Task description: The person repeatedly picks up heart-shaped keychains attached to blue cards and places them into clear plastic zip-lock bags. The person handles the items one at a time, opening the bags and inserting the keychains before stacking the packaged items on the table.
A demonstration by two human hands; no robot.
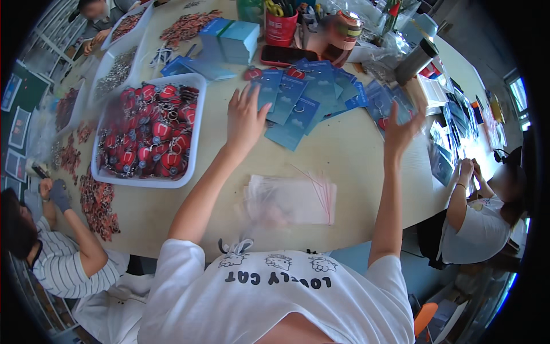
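My left hand (245, 117) hovers by the near left edge of a spread of blue cards (294, 123), fingers apart and nothing in it. Farther right, my right hand (403, 131) is raised with thumb and fingers spread, slightly blurred, beside more blue cards (378, 97) that carry red keychains. Red keychains with metal rings fill a white bin (197, 123) left of my left hand. A red keychain (252, 73) lies at the far end of the spread cards. Between my forearms, close to my body, rests a stack of clear plastic bags (292, 200) with thin red lines.
A stack of blue cards (230, 41), a red pen cup (281, 27), a phone (286, 55) and a dark bottle (416, 60) stand at the back. White bins of metal parts (116, 71) and orange-red piles (97, 206) lie left. Co-workers sit on both sides.
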